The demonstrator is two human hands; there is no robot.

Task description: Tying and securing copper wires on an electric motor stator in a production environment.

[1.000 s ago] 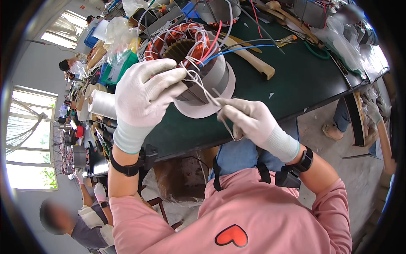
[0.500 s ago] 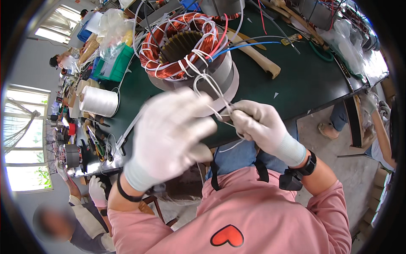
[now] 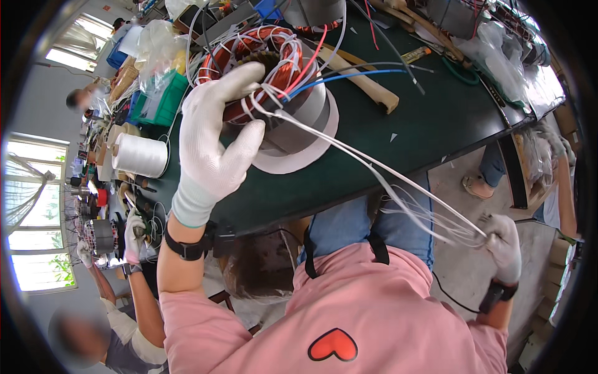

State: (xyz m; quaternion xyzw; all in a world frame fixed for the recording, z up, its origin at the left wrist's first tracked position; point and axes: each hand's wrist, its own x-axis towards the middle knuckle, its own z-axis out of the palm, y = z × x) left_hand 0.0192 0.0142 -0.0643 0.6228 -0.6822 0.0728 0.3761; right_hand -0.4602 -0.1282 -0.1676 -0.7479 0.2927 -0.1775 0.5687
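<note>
A motor stator [image 3: 299, 121] stands on the dark green table, its ring of copper windings [image 3: 269, 38] laced with white cord. My gloved left hand [image 3: 215, 134] lies against the near left side of the windings. Its index finger reaches over the ring and its thumb points along the near side, fingers apart. Far out at the right, past the table edge, my gloved right hand [image 3: 502, 246] is closed on the white cord [image 3: 398, 177]. The cord runs taut from the lacing to that hand, with a loose, blurred length beneath it. Red and blue lead wires [image 3: 355, 76] leave the windings.
A wooden mallet-like tool [image 3: 364, 84] lies behind the stator. At left are a spool of white cord [image 3: 142, 154] and a green bin [image 3: 163, 103]. Another stator [image 3: 314, 11] stands at the back. A co-worker's gloved hand [image 3: 134, 234] shows at lower left; another person sits at right.
My right hand has swung from beside the stator far out to the right, drawing the cord straight. My left hand has moved up onto the windings.
</note>
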